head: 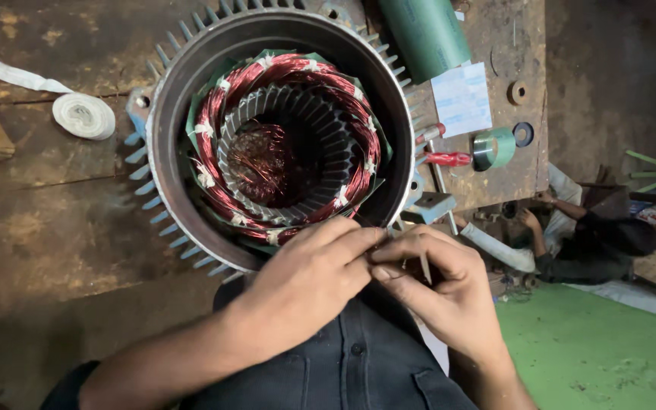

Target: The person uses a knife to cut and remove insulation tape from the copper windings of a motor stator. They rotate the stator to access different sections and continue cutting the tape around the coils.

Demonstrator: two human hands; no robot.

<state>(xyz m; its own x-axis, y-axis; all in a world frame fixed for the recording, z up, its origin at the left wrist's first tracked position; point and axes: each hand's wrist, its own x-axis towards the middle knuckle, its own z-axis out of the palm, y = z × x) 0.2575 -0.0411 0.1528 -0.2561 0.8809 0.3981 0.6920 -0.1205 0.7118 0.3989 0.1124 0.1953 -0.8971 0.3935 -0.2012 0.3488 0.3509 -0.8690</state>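
At the near rim of the motor stator (191, 152), left hand (305, 285) and right hand (442, 292) are pinching closed together on a thin wire (424, 266); copper windings (286, 137) are lying just ahead, left hand nearer.

motor housing (168, 152): dull grey finned metal | windings (214, 114): glossy copper wire | bench (47, 220): rough, stained wood

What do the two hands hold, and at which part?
The left hand and right hand pinch something thin together at the rim of the round finned metal motor housing; what it is cannot be told.
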